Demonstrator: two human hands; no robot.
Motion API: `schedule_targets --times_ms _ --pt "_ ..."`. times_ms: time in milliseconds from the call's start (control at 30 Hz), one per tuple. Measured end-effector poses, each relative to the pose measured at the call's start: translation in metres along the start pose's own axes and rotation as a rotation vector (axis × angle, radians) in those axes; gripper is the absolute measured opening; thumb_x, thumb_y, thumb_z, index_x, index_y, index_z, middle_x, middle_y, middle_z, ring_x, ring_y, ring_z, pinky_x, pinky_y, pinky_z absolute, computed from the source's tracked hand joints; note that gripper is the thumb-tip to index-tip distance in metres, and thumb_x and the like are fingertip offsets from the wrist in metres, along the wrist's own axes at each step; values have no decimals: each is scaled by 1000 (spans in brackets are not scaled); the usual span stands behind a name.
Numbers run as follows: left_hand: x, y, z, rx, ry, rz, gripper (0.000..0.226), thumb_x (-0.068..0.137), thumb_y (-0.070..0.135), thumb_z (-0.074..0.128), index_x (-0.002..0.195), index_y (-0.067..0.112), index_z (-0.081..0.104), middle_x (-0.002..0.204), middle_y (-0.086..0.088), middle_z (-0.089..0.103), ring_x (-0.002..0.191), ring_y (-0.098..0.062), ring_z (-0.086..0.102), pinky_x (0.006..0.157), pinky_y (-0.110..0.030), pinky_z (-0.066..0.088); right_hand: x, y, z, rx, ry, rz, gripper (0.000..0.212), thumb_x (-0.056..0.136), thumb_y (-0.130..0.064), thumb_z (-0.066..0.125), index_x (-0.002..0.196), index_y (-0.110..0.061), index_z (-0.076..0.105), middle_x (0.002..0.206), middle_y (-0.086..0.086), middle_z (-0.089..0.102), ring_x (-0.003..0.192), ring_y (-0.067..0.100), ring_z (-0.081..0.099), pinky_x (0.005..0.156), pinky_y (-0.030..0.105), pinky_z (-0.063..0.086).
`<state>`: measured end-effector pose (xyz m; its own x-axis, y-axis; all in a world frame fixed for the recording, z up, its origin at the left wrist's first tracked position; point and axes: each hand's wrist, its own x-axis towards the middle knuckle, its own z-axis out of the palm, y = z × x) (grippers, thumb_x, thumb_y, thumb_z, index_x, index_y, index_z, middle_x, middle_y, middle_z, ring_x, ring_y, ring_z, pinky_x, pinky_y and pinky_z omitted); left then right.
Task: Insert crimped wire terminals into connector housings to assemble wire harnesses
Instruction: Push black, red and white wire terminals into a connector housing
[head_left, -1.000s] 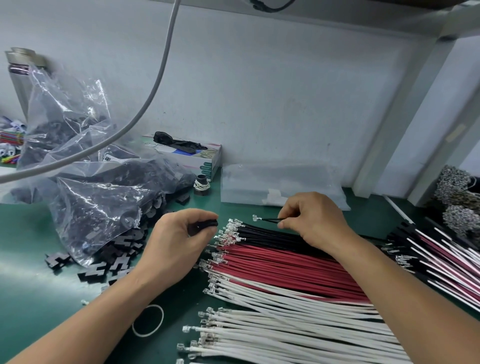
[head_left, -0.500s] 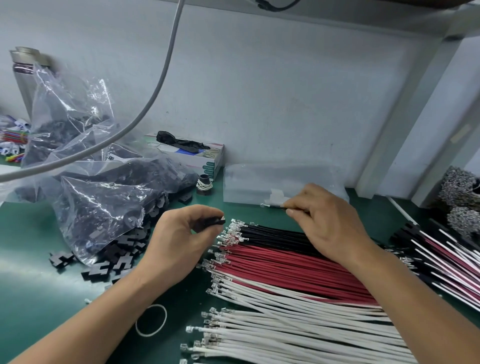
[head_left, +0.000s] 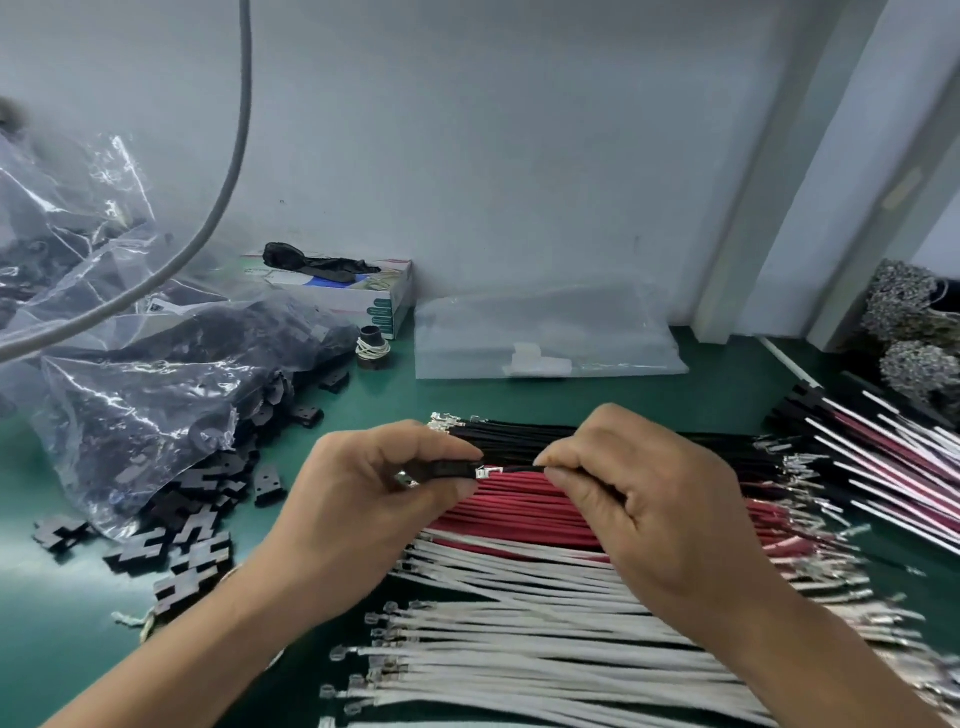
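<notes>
Between the two sets of fingers, above the rows of wires, a small silver terminal (head_left: 482, 472) sits right at the mouth of a black connector housing (head_left: 451, 468); whether it has entered, I cannot tell. The left hand (head_left: 363, 512) pinches that housing between thumb and curled fingers. The right hand (head_left: 639, 499) pinches a black wire (head_left: 519, 468) just behind the terminal, its fingers curled round it. Directly beneath both hands, on the green worktop (head_left: 62, 644), lie black wires (head_left: 519, 439) farthest from the person, red wires (head_left: 519, 512) under the fingertips, and white wires (head_left: 519, 654) nearest the wrists. Left of the left fingers, loose black housings (head_left: 192, 540) spill from a clear plastic bag (head_left: 145, 395). Beyond the fingers, by the wall, lies a flat clear bag (head_left: 545, 338) beside a small carton (head_left: 358, 296).
</notes>
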<state>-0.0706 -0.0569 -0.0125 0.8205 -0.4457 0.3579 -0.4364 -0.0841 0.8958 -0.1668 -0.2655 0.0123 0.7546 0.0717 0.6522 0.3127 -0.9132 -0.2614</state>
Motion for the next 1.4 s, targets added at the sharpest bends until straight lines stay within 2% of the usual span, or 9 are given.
schedule_targets --times_ms 100,233,367,500,600,833,1067,1200,1400 --pt "-2 4 3 -42 -14 9 20 70 26 82 89 32 83 86 -2 79 79 -20 74 75 -27 60 -1 3 -2 3 -7 32 17 95 -31 60 92 -25 75 84 -17 60 72 0 56 63 21 48" --pt "-3 6 6 -48 -49 10 19 69 26 82 88 28 84 86 -6 78 79 -25 73 76 -31 60 -2 5 -1 6 -24 9 15 94 -29 61 91 -24 75 83 -14 60 72 4 57 61 26 50" --pt "-2 8 3 27 -88 37 18 72 18 82 89 24 85 83 -4 76 69 -12 67 63 -16 49 -3 4 3 47 -77 23 16 95 -30 59 91 -24 74 83 -15 60 73 4 56 63 31 51" --pt "-5 11 3 175 -66 90 17 73 23 81 89 28 85 84 4 77 64 -5 65 58 -11 47 -4 3 8 73 -102 48 17 96 -30 56 92 -25 72 85 -17 60 75 3 56 65 29 51" --pt "-5 12 3 147 -51 85 17 74 17 83 89 25 85 81 4 76 60 -2 62 56 -7 44 -4 0 11 29 -56 8 15 97 -27 58 92 -22 71 85 -14 59 74 4 57 62 28 51" --pt "-5 12 3 47 -98 35 16 74 15 83 87 25 85 70 1 71 55 -1 58 54 -9 44 -4 -5 22 36 -22 -19 12 98 -25 60 92 -22 70 85 -14 57 73 5 54 62 25 46" --pt "-2 10 3 -106 -35 -49 25 69 16 84 92 24 83 67 -9 74 53 -9 63 52 -13 50 0 1 21 134 -13 81 16 95 -34 60 92 -25 73 84 -16 61 75 6 59 64 34 52" --pt "-4 10 1 -93 -67 -42 21 68 24 84 88 26 84 70 -10 75 54 -15 65 55 -18 53 0 -3 25 58 -13 7 16 97 -26 59 90 -18 71 83 -10 60 73 9 58 63 31 50" --pt "-4 11 1 -72 -34 -24 18 67 21 84 85 24 83 67 -16 72 46 -12 56 46 -19 48 0 -4 29 33 22 -49 17 99 -23 57 91 -15 70 83 -8 57 71 10 53 62 27 46"
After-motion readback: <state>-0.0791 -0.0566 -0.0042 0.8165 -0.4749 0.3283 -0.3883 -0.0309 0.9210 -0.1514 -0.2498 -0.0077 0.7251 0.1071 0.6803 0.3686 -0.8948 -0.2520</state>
